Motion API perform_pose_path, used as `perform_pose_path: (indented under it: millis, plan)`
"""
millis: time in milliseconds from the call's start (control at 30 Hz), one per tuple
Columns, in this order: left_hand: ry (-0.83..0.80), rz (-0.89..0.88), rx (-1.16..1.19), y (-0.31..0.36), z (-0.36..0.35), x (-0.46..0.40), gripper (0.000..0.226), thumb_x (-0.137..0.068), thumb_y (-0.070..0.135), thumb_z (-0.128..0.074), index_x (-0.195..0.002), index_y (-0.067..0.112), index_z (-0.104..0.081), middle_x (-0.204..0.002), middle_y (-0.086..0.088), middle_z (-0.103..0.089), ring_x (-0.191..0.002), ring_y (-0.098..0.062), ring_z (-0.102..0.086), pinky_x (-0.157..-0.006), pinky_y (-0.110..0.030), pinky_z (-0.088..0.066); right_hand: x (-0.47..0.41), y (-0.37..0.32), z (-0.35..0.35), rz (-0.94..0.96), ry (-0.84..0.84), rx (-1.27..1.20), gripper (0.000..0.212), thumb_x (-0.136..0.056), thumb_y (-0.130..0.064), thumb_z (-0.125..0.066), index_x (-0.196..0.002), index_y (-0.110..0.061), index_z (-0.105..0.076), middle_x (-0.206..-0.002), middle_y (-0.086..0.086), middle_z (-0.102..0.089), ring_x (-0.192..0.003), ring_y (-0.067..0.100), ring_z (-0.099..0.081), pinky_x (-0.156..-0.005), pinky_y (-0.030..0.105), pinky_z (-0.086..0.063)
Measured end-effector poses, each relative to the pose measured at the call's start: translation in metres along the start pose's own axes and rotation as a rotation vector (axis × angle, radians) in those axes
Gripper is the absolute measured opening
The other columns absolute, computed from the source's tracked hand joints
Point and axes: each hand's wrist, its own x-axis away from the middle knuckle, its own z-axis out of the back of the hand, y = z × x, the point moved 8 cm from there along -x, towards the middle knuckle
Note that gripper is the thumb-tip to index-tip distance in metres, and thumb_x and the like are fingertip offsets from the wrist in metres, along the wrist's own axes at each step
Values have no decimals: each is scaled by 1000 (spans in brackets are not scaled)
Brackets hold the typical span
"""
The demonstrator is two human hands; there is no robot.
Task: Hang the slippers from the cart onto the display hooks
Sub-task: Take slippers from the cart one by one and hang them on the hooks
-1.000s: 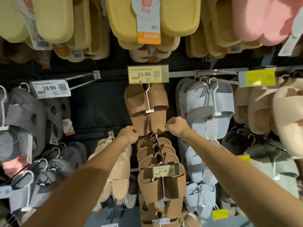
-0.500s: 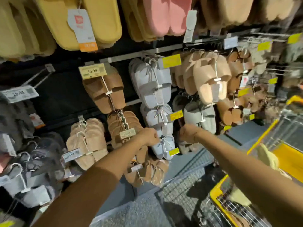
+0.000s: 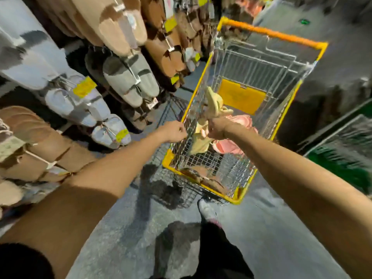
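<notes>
Yellow slippers (image 3: 213, 101) are gripped by the right hand (image 3: 216, 129) in the cart (image 3: 271, 34), the left hand (image 3: 175, 131) curled empty at 9 o'clock; pink slippers (image 3: 239, 121) remain unhung.

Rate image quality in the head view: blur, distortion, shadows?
Head view: heavy motion blur and blocky smearing on the hanging slippers at left and the green edge at right; wide-angle bending of the cart; hard shadows on the floor under it; hands, left and right, fairly sharp.
</notes>
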Motion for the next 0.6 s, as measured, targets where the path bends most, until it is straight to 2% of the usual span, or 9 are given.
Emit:
perform_pose_path:
  millis: [67,133,200,233,267,333,467,533,600]
  plan:
    - [-19,-10,30,18,-23,-27,26,-98,25,-53,-99,7,-71,-106,-10,-72,-97,-26,-65,-77,-34,-47,-8,34,-19,-60,-35,-41,32,-94,-25,-57,-118,-6,-66,-118,13,-68,-105,29,-63,-80,30,-47]
    - [-65,-10,1,32,-47,-50,26,-96,22,-51,-97,7,-71,-102,-11,-72,-90,-26,-64,-72,-32,-46,-18,61,-39,-93,-64,-92,31,-93,-22,-56,-118,-6,-65,-111,13,-68,-96,28,-62,-75,28,-44]
    - [-151,-9,-37,39,-73,-68,21,-96,24,-51,-92,12,-67,-95,-8,-69,-83,-23,-60,-63,-28,-44,-31,77,-59,-103,-94,-136,25,-92,-20,-54,-109,-6,-67,-98,11,-66,-85,26,-58,-72,28,-44]
    - [-195,-19,-59,39,-86,-75,17,-95,24,-52,-93,15,-67,-97,-5,-67,-85,-22,-59,-65,-28,-46,-37,83,-69,-105,-106,-155,21,-93,-19,-54,-104,-7,-67,-96,9,-66,-84,25,-57,-71,28,-45]
    - [-254,-28,-80,38,-100,-81,16,-96,25,-56,-100,16,-69,-103,-4,-67,-91,-22,-60,-72,-28,-48,-44,87,-79,-105,-117,-178,18,-92,-19,-55,-100,-8,-66,-98,9,-67,-84,25,-59,-71,29,-47]
    - [-429,-39,-116,32,-132,-85,21,-95,29,-65,-111,19,-71,-111,-1,-67,-100,-20,-62,-85,-30,-49,-53,92,-100,-113,-152,-230,21,-91,-16,-57,-108,-8,-68,-103,9,-69,-91,25,-62,-76,29,-51]
    - [-759,-67,-175,19,-188,-76,24,-87,47,-74,-105,31,-77,-114,12,-68,-109,-16,-61,-103,-38,-47,-64,90,-144,-103,-218,-259,30,-92,-20,-57,-116,-8,-69,-114,11,-68,-106,27,-64,-93,36,-54]
    - [-827,-80,-176,13,-201,-72,26,-85,51,-75,-103,33,-78,-110,17,-67,-108,-12,-61,-102,-35,-47,-67,87,-164,-103,-254,-307,28,-92,-21,-58,-115,-9,-70,-116,11,-68,-108,28,-63,-93,37,-54]
    - [-835,-98,-155,14,-205,-68,30,-87,44,-76,-110,25,-78,-109,18,-62,-101,-8,-57,-88,-22,-44,-67,85,-177,-107,-274,-338,27,-91,-22,-59,-111,-8,-71,-113,12,-70,-104,29,-65,-90,38,-56]
